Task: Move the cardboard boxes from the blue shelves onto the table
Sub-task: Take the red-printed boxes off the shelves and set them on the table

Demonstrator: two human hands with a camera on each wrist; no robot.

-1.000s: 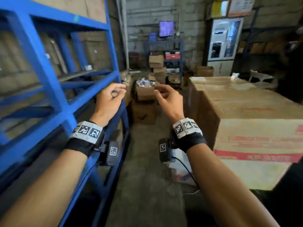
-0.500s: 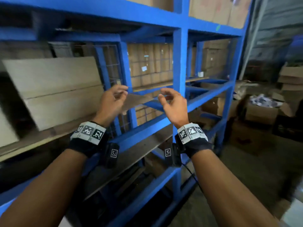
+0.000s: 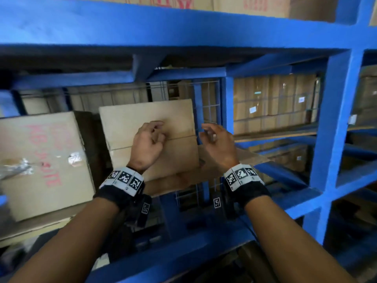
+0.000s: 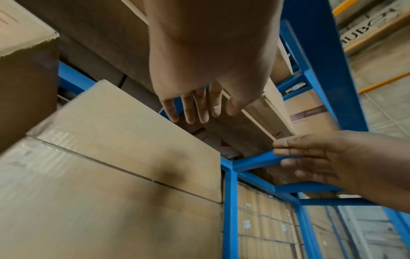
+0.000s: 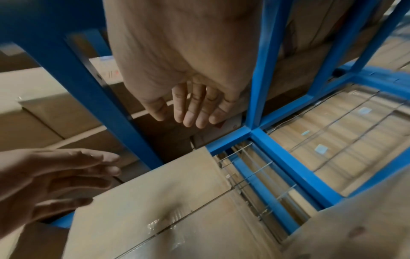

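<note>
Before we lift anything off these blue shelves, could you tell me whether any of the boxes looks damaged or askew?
The plain cardboard box in front of both hands sits tilted, not square to the shelf beam. The box with red handwriting to its left has crinkled clear tape across its face. Nothing looks spilled.

I can read very little here. The cardboard box [image 3: 40, 160] at the left of the head view carries red handwriting, smeared by blur; only "JOTE" seems legible. In the left wrist view's upper right corner, a grey wall sign [image 4: 368, 29] shows letters like "UBCX".
</note>
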